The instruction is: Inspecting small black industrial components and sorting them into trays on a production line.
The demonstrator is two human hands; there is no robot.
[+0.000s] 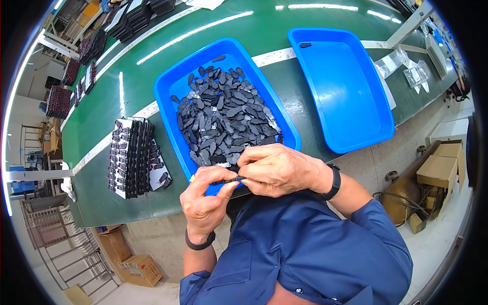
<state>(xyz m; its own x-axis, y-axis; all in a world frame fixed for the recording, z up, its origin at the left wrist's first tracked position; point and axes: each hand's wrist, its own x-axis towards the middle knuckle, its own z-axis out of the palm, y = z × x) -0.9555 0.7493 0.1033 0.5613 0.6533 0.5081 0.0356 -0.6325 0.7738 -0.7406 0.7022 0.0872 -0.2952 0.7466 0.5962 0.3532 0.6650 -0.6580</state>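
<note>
Both hands meet over the near rim of a blue tray (165,96) heaped with small flat black parts (223,109). A thin black part (227,180) is pinched between the thumb and fingers of my left hand (203,195). My right hand (274,170) is closed at the part's right end, its fingertips pressed together there. What lies inside the right fingers is mostly hidden. To the right stands a second blue tray (351,96), with one small black part (305,45) in its far left corner.
On the green table (193,43), left of the full tray, stands a stack of white sheets holding black parts (133,157). Clear plastic bags (416,76) lie at the right. More stacked trays (134,20) are at the far left. Cardboard boxes (140,269) sit on the floor.
</note>
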